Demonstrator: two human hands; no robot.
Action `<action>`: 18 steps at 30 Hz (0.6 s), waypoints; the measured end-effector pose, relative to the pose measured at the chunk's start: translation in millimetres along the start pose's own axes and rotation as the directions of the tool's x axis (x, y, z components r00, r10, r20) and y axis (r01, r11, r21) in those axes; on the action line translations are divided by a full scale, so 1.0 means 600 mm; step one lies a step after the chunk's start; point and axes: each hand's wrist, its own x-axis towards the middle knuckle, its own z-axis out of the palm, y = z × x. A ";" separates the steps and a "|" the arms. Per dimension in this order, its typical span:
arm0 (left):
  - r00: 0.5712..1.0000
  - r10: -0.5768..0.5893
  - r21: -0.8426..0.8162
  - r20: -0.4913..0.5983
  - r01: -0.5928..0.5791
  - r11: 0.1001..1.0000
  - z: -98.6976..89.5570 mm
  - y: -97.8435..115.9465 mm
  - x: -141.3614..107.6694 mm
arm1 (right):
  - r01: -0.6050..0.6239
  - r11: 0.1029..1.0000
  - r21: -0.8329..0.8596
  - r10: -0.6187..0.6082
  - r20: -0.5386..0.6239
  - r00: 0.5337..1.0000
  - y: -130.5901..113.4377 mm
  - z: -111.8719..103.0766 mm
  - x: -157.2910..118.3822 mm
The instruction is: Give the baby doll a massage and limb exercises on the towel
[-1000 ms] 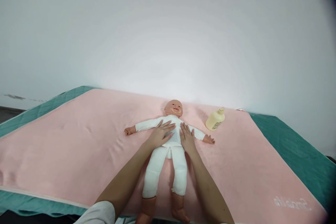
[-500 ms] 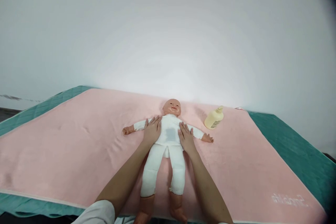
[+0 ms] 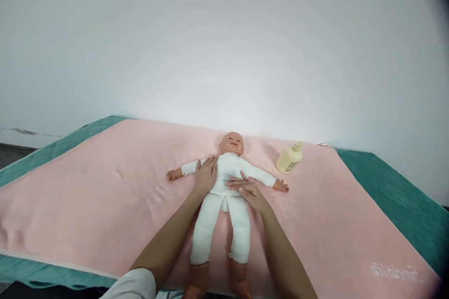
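Observation:
A baby doll (image 3: 218, 189) with a white cloth body lies on its back, head away from me and arms spread wide. My left hand (image 3: 206, 175) rests flat along the doll's side near its left-of-view armpit, fingers stretched out. Over the doll's belly, my right hand (image 3: 249, 191) reaches in from the right with its fingers extended and apart. It covers most of the grey patch on the belly; whether the palm touches the cloth I cannot tell. Neither hand grips anything.
A pale yellow pump bottle (image 3: 289, 158) stands right of the doll's head. Beneath them spreads a pink blanket (image 3: 122, 187) over a green quilted cover (image 3: 393, 187). A white wall (image 3: 224, 46) rises behind the far edge.
My right hand has moved from the doll's right-of-view side inward onto the belly, turning its fingers leftward. My left hand stays against the doll's other side. The view has shifted slightly.

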 end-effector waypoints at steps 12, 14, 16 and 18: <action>1.000 -0.017 -0.016 0.024 0.017 1.000 -0.002 0.002 0.000 | -0.009 0.991 -0.135 0.031 0.162 0.986 -0.008 0.002 0.009; 0.999 -0.020 -0.012 0.026 0.020 1.000 -0.002 0.002 0.000 | -0.029 0.986 -0.165 0.056 0.161 0.985 -0.004 0.004 0.012; 0.999 -0.021 -0.011 0.027 0.021 1.000 -0.002 0.003 -0.001 | -0.061 0.978 -0.200 0.091 0.144 0.985 0.001 0.005 0.017; 0.999 -0.021 -0.010 0.026 0.021 1.000 -0.002 0.003 -0.001 | -0.097 0.967 -0.236 0.128 0.122 0.984 0.006 0.006 0.022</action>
